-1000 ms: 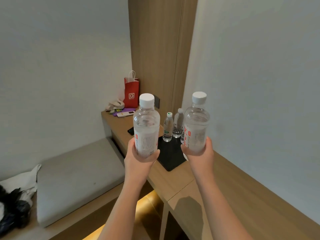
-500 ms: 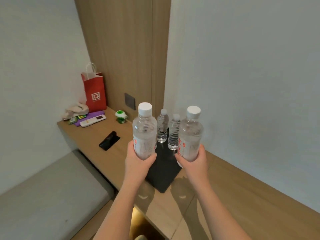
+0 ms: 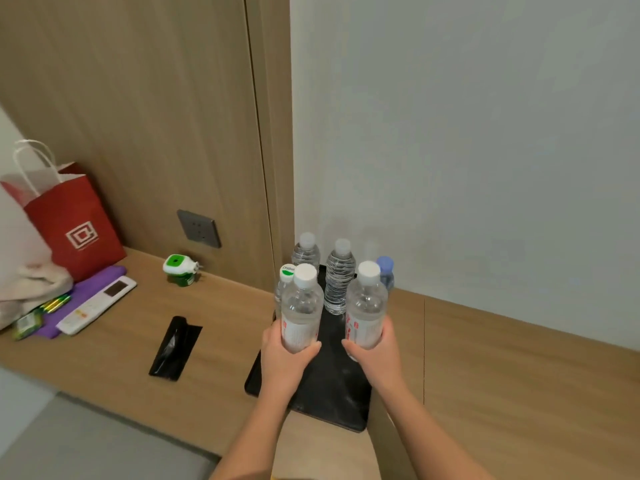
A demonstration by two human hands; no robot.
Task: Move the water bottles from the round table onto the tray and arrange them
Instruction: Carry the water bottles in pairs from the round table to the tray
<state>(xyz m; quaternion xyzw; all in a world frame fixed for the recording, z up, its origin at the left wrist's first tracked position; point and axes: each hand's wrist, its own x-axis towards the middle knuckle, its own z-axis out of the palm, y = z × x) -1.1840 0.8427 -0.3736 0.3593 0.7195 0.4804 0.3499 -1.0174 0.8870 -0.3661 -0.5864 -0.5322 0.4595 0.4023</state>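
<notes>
My left hand [image 3: 283,360] grips a clear water bottle [image 3: 300,306] with a white cap and a red-and-white label, upright over the left half of the black tray [image 3: 332,400]. A matching bottle [image 3: 366,306] is held upright by my right hand [image 3: 375,351] over the tray's right half. At the tray's far end stand several smaller bottles: two ribbed ones [image 3: 305,251] [image 3: 340,275], a green-capped one [image 3: 286,273] partly hidden behind my left bottle, and a blue-capped one [image 3: 385,271] behind my right bottle. Whether the held bottles touch the tray is unclear.
The tray lies on a long wooden shelf [image 3: 502,375] against a white wall. To the left are a black pouch [image 3: 175,348], a green-and-white plug-in device [image 3: 180,270], a white remote [image 3: 97,304], a red paper bag [image 3: 72,223] and a wall socket [image 3: 199,228]. A grey cushion [image 3: 86,441] sits below.
Both hands have carried their bottles forward and down to just over the tray. The view has closed in on the shelf and tilted downward.
</notes>
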